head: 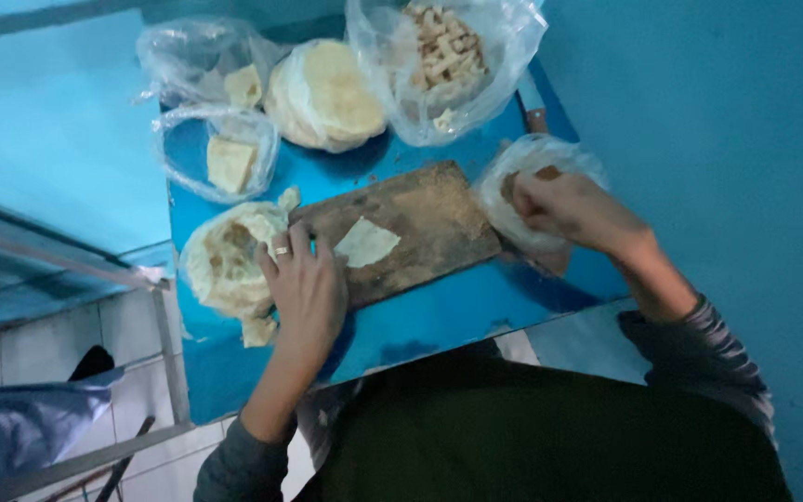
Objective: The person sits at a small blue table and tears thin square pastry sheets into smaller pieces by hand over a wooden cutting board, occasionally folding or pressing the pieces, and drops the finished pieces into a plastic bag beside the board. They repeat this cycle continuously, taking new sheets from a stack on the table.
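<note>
- Blue table (439,316): glossy top that bears everything listed below; a pale tiled floor shows past its near edge.
- Wooden cutting board (420,218): worn, brown, lying slantwise at the middle of the table, between the two hands.
- Bag of cut strips (448,56): clear plastic, open at the top, filled with pale short-cut pieces; stands at the far edge, beyond the board.
- Stack of flatbreads in plastic (325,93): round and pale, at the far edge just left of the bag of strips.
- Flatbread stack (220,260): round, with brown spots, lying on the table at the board's left end; torn scraps lie beside it near the table's front.
- Two clear bags (225,149): at the far left, each with a squarish pale piece inside.
- Small plastic bag (532,177): clear, wrinkled, at the board's right end, touching the right hand.
- Left hand (307,288): laid palm down over the board's left corner, fingers spread and flat, gripping nothing; a ring sits on one finger. It touches the edge of the flatbread stack.
- Right hand (564,206): fingers curled tight into the small plastic bag, closed on its contents or plastic; which one cannot be told.
- Flatbread piece (366,244): a pale cut wedge, flat on the board just right of the left hand's fingertips.
- Knife handle (537,119): brownish, peeking out behind the small plastic bag.
</note>
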`<state>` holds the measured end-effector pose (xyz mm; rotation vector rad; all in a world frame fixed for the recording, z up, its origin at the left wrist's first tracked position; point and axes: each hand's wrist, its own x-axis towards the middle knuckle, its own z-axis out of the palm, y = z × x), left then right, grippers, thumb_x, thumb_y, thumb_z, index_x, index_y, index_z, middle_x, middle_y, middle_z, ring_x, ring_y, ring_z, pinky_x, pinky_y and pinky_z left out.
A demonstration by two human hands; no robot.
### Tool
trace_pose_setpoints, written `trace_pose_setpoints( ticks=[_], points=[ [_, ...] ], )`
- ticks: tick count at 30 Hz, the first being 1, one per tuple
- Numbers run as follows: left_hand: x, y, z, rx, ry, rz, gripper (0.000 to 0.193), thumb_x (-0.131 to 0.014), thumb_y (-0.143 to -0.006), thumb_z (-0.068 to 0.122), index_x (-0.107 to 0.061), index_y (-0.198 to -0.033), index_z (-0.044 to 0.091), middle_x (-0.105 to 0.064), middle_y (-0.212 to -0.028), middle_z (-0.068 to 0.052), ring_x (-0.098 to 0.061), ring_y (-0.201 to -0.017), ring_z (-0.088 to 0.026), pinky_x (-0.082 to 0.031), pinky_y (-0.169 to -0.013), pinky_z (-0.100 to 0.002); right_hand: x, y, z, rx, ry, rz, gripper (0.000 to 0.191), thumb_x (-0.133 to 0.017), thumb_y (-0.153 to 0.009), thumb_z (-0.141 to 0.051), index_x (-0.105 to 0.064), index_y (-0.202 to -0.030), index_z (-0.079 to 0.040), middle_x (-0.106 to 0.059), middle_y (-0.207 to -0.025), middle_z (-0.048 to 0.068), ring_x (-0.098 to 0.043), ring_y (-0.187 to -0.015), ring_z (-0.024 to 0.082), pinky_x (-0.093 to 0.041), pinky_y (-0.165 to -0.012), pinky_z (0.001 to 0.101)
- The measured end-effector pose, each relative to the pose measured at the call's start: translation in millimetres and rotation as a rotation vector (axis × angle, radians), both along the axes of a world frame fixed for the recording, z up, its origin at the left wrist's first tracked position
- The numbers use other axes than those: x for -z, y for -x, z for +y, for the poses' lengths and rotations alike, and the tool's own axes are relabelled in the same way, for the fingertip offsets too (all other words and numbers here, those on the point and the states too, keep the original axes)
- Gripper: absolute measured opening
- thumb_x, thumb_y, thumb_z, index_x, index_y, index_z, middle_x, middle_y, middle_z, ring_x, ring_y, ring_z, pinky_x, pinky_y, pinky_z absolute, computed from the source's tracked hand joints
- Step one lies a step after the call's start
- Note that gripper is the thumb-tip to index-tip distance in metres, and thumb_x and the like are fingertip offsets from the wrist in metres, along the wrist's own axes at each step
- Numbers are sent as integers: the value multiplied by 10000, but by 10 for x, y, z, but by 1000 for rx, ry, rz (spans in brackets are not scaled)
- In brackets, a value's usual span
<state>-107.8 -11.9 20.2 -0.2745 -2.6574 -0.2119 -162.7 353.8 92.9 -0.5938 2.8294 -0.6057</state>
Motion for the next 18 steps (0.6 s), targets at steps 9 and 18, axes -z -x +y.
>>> trace_pose_setpoints(
  ticks=[9,18],
  points=[
    [8,29,27,7,-48,18,249,-668,-834,204,-684,-990,11,-571,-1172,-181,-529,-1183,-386,-347,-1049,-641,-165,-130,-76,257,492,277,244,-823,-908,-89,-593,-986,-66,-699,-937,25,-712,-876,141,-598,-757,282],
    [106,81,58,-68,16,26,171,-598,-866,132,-679,-986,43,-579,-1163,-154,-551,-1206,-350,-351,-1080,-632,570,-12,-1756,-134,549,66,162,-734,-936,-157,-604,-977,-69,-741,-887,70,-763,-841,165,-580,-738,317]
  ],
)
